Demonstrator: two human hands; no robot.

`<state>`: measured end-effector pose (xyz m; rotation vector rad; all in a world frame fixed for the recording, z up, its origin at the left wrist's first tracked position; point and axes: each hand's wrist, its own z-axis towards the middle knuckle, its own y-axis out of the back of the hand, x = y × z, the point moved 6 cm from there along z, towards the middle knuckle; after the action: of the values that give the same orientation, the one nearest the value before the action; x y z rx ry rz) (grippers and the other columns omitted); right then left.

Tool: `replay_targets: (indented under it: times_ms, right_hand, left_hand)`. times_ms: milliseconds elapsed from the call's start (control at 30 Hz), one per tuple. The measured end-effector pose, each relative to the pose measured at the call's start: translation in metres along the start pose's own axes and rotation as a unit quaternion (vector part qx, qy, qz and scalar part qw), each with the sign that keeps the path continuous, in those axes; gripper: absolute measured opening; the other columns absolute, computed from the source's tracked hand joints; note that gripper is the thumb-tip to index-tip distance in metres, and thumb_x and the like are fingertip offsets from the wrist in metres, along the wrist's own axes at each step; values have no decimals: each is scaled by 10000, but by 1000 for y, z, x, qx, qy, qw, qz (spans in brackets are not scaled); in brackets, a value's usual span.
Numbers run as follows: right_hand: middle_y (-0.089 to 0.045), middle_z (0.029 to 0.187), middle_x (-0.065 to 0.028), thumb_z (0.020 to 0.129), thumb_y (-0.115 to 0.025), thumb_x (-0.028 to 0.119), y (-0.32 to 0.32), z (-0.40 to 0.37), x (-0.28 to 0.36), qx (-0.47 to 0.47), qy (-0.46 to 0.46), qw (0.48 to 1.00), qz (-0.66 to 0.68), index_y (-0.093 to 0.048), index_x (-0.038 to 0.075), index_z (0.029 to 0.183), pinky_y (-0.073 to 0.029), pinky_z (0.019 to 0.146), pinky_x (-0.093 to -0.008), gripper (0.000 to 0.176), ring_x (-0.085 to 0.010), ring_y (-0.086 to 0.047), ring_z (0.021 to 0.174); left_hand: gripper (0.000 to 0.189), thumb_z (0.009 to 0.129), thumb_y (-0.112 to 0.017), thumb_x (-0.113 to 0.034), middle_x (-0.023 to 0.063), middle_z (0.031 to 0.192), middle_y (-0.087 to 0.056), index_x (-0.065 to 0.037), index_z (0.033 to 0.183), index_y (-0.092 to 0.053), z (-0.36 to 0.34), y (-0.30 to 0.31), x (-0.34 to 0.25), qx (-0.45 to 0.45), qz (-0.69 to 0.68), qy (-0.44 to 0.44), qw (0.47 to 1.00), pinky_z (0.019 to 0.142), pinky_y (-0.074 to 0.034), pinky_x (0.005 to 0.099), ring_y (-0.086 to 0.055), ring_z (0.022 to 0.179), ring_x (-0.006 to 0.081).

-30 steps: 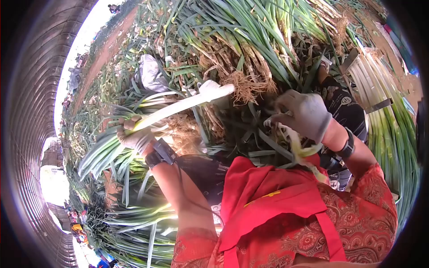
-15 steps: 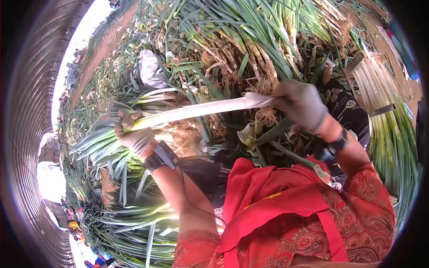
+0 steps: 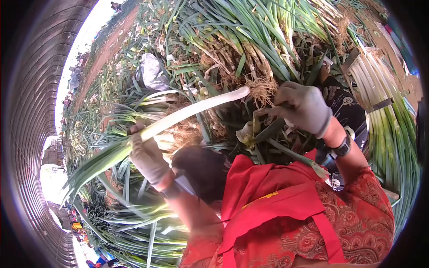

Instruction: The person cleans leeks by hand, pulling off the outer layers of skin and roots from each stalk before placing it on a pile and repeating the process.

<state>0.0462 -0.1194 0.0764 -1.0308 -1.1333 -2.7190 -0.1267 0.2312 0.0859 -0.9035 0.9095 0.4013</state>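
Note:
One long green onion (image 3: pixel 194 108) with a clean white stalk lies slantwise in front of me, its green leaves trailing to the lower left. My left hand (image 3: pixel 149 158), in a pale glove, is wrapped round it where white turns to green. Its bare white end points to the upper right, near a tuft of roots. My right hand (image 3: pixel 306 107), also gloved, is apart from the stalk, just right of that end. Its fingers are bent together near a brownish strip of peel, and what they hold is too small to make out.
Unpeeled onions with roots (image 3: pixel 259 62) are heaped ahead. A taped bundle of white-stalked onions (image 3: pixel 380 96) lies at the right. More onions (image 3: pixel 143 219) are at the lower left. A white bag (image 3: pixel 153 72) lies among loose leaves.
My right hand has come off the stalk's end and moved slightly right and down. The loose skin there is gone from the stalk. My left hand has shifted right and down, and the leaves hang lower.

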Motion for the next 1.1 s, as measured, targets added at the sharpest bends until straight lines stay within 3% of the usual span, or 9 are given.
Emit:
replay_targets:
  times_ms: [33,67,200,333,433,700,767,967,1100]
  right_hand:
    - [-630,821,-104,699,-809,110,-7,10,11,27,12,999,30,-653,38,851,-502,590,-323,230,-258,-638,669]
    - [-636,865,-106,695,-813,121,-16,17,19,30,23,998,55,-659,48,888,-508,590,-324,258,-258,-646,678]
    - [-600,964,-60,748,-756,246,-55,35,48,48,101,993,43,-618,123,1040,-525,642,-381,346,-275,-653,797]
    - [-602,991,-60,741,-756,298,-94,45,47,101,84,990,53,-620,142,1050,-534,689,-395,372,-268,-657,855]
    - [-602,994,-61,732,-758,303,-118,42,43,103,89,988,67,-620,143,1053,-535,693,-390,384,-267,-658,854]
    - [-594,862,-51,705,-794,204,-141,38,29,152,60,974,157,-600,106,875,-509,665,-368,276,-278,-641,785]
    - [-594,834,-52,696,-802,197,-143,40,29,157,61,972,162,-598,102,853,-505,665,-368,275,-274,-641,787]
    - [-645,841,-57,713,-750,263,-145,43,26,186,53,968,159,-648,133,848,-511,712,-384,214,-279,-655,825]
    - [-625,843,-55,764,-699,254,-142,40,38,193,90,975,72,-638,111,826,-519,656,-386,167,-273,-661,772]
  left_hand:
    - [207,951,-534,-37,120,1039,-575,44,1139,-502,-8,-4,-5,7,26,-13,1000,1046,-426,422,-583,1010,242]
    - [279,981,-546,-125,181,1148,-579,74,1171,-505,-14,-2,-8,69,35,-38,996,1085,-395,457,-561,1109,283]
    - [315,947,-614,-141,188,1154,-580,75,1156,-516,-54,-15,-27,33,90,-58,994,1085,-401,427,-552,1142,271]
    - [400,931,-624,-132,184,1150,-581,63,1223,-432,-74,-3,-29,15,126,-65,990,1053,-456,466,-596,1118,309]
    - [393,938,-624,-160,210,1185,-602,69,1231,-499,-89,0,-28,-21,121,-48,991,1065,-437,461,-595,1127,308]
    - [412,942,-617,-150,180,1182,-606,66,1263,-474,-91,15,-24,-44,152,-33,987,1062,-444,479,-598,1127,317]
    - [423,940,-617,-148,174,1175,-606,64,1271,-463,-91,12,-25,-12,154,-52,987,1059,-443,477,-601,1119,315]
    - [443,932,-616,-138,164,1166,-607,66,1283,-437,-89,7,-28,17,173,-73,982,1054,-430,480,-606,1099,317]
    - [427,944,-597,-127,172,1162,-606,72,1283,-430,-89,8,-28,26,167,-87,982,1041,-448,468,-607,1094,318]
